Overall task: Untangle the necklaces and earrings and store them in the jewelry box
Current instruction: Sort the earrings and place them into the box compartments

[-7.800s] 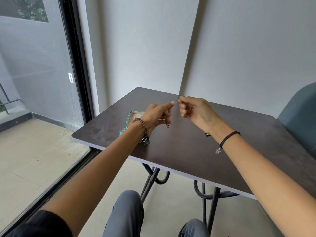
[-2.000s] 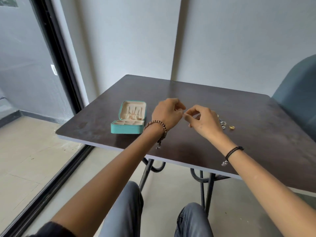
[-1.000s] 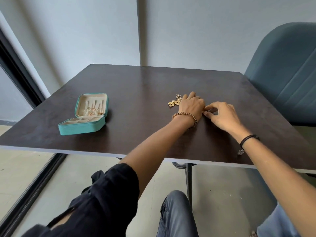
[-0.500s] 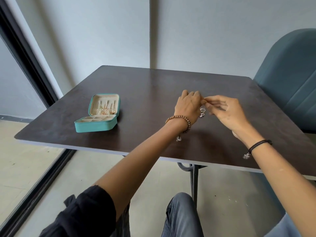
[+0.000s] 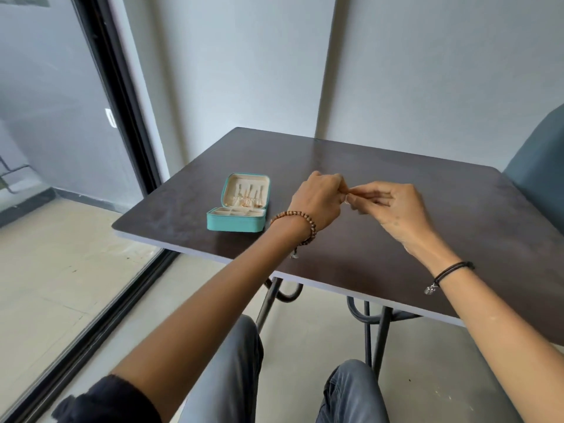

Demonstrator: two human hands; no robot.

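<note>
The piece of jewelry that I am working on is hidden from me. It must be between the fingertips of the two hands, but it is too small and too covered for me to say if it is a chain or an earring. The left hand [image 5: 317, 199] has its fingers curled and pinches at this spot, and the right hand [image 5: 393, 206] pinches the same spot with thumb and forefinger, its other fingers loosely bent. Both hands are lifted above the table [image 5: 427, 166], tip against tip.

The jewelry box [image 5: 235, 222] stands open on the table, to the left of the left hand and near the front edge. Some gold pieces [image 5: 247, 203] already lie in its raised lid. I cannot tell what is in the lower compartments.

I see three dangers from here. If the hands pull apart too strongly, a knot in a thin chain could get tighter, or a link could break. If one pinch slips, the piece could fall on the dark table, where it is hard to find, or past the near edge to the floor. And when I bring it to the box, it may catch on the gold pieces in the lid and tangle again.
</note>
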